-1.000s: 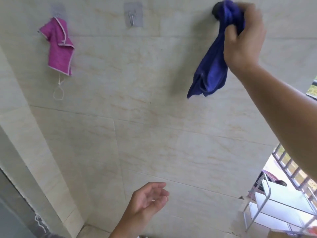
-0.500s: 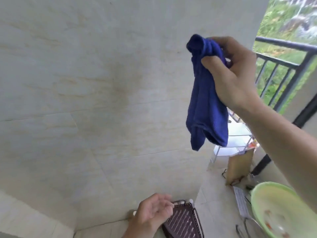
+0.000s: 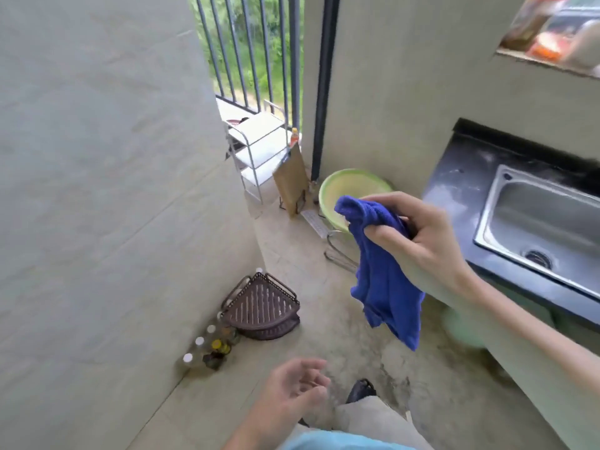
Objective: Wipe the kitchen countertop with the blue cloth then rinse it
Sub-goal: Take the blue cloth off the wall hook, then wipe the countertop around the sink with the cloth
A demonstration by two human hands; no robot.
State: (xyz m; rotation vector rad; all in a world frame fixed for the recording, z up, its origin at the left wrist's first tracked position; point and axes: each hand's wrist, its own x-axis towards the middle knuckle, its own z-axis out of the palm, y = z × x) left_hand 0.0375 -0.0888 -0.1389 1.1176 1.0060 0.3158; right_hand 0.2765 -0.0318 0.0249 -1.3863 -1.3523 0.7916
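My right hand (image 3: 425,241) is shut on the top of the blue cloth (image 3: 386,284), which hangs down limp in mid-air above the floor. To its right lies the black kitchen countertop (image 3: 454,190) with a steel sink (image 3: 539,222) set into it. My left hand (image 3: 292,391) hovers low at the bottom centre, fingers loosely apart and holding nothing.
A tiled wall (image 3: 107,190) fills the left. On the floor stand a brown corner basket (image 3: 263,306), several small bottles (image 3: 207,349), a green basin (image 3: 350,193), a wooden board (image 3: 290,183) and a white rack (image 3: 259,147). Black railings (image 3: 250,50) close the balcony behind.
The blue cloth came off the wall hook in my right hand and dropped lower. My view swung right and down, bringing the floor, countertop and sink into sight.
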